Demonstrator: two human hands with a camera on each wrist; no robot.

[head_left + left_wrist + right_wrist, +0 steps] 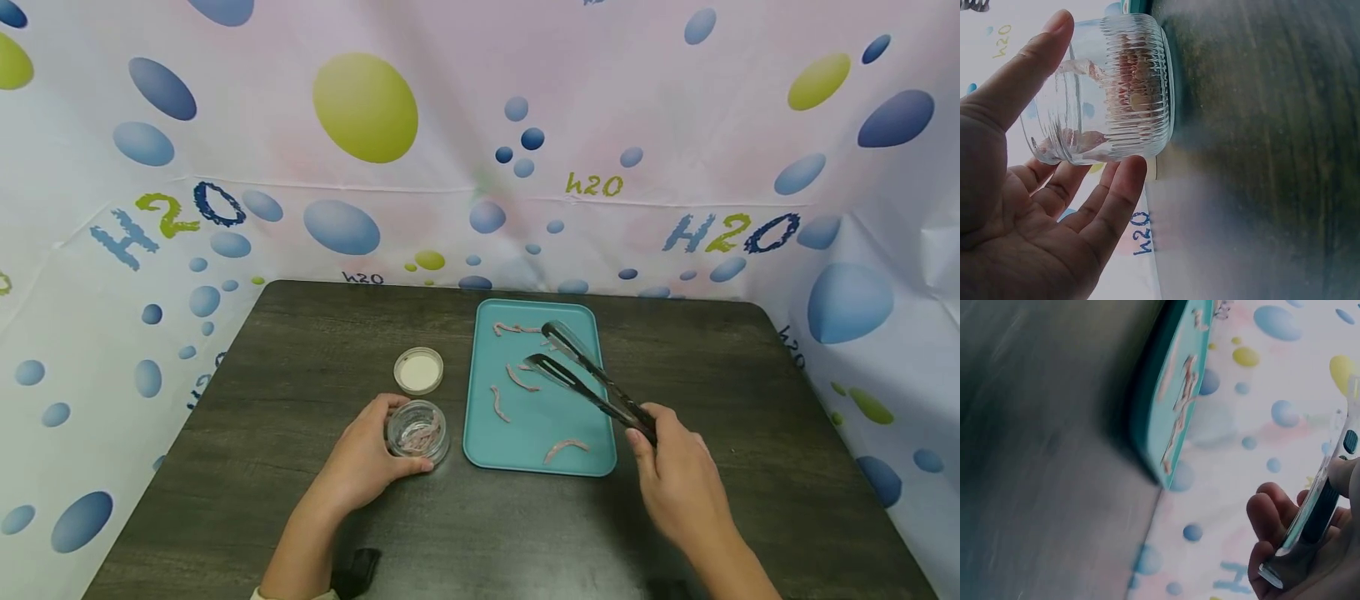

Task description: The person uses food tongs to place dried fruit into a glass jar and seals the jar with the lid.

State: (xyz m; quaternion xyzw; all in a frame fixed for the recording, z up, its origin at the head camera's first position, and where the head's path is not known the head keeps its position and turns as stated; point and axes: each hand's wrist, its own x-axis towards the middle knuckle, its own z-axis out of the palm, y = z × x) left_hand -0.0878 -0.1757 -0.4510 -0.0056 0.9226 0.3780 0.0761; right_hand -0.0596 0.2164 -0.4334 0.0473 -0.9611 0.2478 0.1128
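My left hand [362, 460] holds a small ribbed glass jar [1138, 87] upright on the table, thumb on one side and fingers on the other. Several pinkish, worm-like strips [422, 439] lie inside it. In my right hand [681, 479] is a pair of dark-looking tongs [577, 387], gripped near the hinge end. Their tips stand apart over the turquoise tray [540, 425], with no strip visibly pinched. More pinkish strips are scattered on that tray, one strip [566, 448] near its front edge. Whether the tips touch the tray cannot be told.
A round pale lid [418, 371] lies on the dark wood-grain table [247, 442] just behind the jar. A white sheet [450, 108] printed with blue and green spots hangs behind the table and along its sides. A small black object [365, 569] shows beside the left wrist.
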